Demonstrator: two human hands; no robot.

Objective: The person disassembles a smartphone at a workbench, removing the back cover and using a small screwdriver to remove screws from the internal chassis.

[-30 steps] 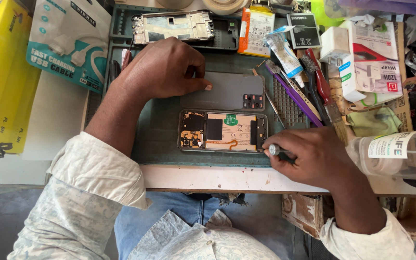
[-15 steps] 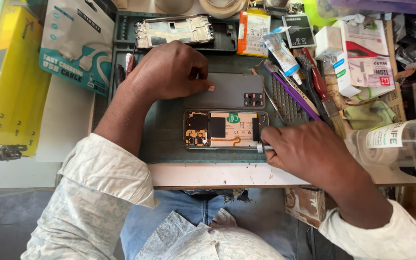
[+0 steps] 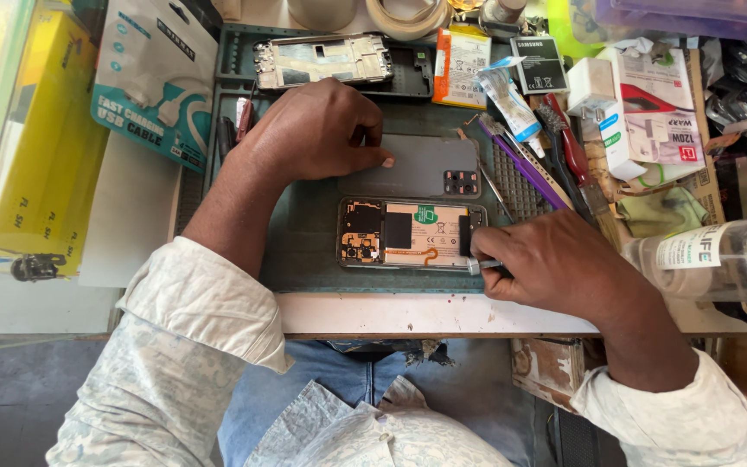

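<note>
R hand (image 3: 555,259) is creeping left since prior frame, fingers pinching a screwdriver (image 3: 484,265) at the opened phone (image 3: 411,234) on the mat (image 3: 304,251) near desk edge, board looking fragile so gripping by frame edges seems best, while L hand (image 3: 317,130) is resting curled w/ fingertips on the grey back cover (image 3: 412,166) beyond.

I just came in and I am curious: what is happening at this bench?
A person works on an opened phone that lies on a green mat, its inner parts exposed. The right hand holds a small metal tool at the phone's right end. The left hand rests on the grey back cover just above. Tweezers, glue tubes and boxes crowd the right side.
</note>
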